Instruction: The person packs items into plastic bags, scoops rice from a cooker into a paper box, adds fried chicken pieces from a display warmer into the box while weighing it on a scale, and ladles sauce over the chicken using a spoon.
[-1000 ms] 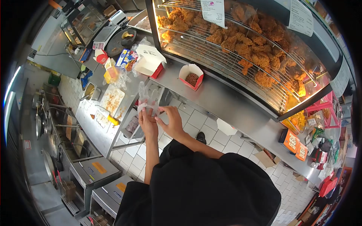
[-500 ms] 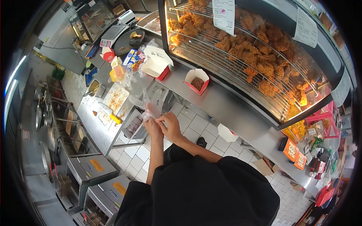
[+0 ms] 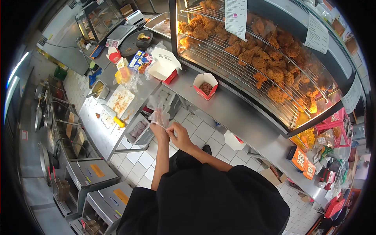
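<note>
Clear plastic glove at 12 o'clock from the left hand.
Its long axis runs roughly 12 to 6, open end nearest the left hand, whose finger posture cannot be told; the right hand, at the left's 3 o'clock, pinches the glove's edge.

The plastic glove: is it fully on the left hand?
Not fully: below the plastic glove, the left hand shows bare toward the wrist.

- Glass display case glows warmly inside.
- Steel counter runs directly beneath the display case.
- White floor tiles lie lower than the display case.
- Strip light shines far left of the display case.
</note>
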`<action>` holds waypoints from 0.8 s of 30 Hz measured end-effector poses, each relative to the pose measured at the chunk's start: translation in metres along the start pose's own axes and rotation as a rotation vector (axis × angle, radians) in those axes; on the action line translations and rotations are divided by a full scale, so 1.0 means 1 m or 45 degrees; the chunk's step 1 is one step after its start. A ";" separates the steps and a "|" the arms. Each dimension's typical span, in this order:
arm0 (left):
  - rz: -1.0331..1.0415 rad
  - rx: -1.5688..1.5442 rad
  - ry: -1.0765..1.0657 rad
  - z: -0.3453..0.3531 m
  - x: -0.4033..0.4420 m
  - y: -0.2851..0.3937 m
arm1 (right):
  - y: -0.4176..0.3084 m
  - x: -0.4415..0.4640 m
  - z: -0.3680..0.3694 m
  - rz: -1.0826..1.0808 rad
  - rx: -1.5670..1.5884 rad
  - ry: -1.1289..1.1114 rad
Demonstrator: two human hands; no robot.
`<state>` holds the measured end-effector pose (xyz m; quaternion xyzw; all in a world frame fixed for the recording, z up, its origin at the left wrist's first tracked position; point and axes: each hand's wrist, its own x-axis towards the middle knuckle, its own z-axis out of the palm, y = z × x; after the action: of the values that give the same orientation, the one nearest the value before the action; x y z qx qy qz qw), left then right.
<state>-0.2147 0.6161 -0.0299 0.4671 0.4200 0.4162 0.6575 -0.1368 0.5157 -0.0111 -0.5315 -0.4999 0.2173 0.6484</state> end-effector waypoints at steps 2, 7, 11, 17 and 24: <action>0.186 -0.144 0.124 0.018 -0.007 0.003 | -0.001 -0.002 -0.006 -0.022 0.051 -0.057; 0.241 -0.299 0.262 -0.004 0.034 -0.011 | -0.010 -0.017 -0.007 -0.157 0.079 -0.330; 0.088 -0.798 0.064 -0.029 0.021 -0.023 | -0.022 -0.015 -0.006 -0.180 0.021 -0.394; 0.363 -1.380 -1.103 -0.121 0.033 -0.057 | -0.015 -0.014 -0.008 0.229 0.246 -0.977; -0.043 -0.410 0.485 -0.173 -0.061 0.021 | 0.125 0.046 -0.084 0.647 -0.034 0.975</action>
<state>-0.3991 0.6093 -0.0364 0.2624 0.4722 0.5473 0.6393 -0.0133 0.5563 -0.0992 -0.6877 -0.0809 0.1510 0.7055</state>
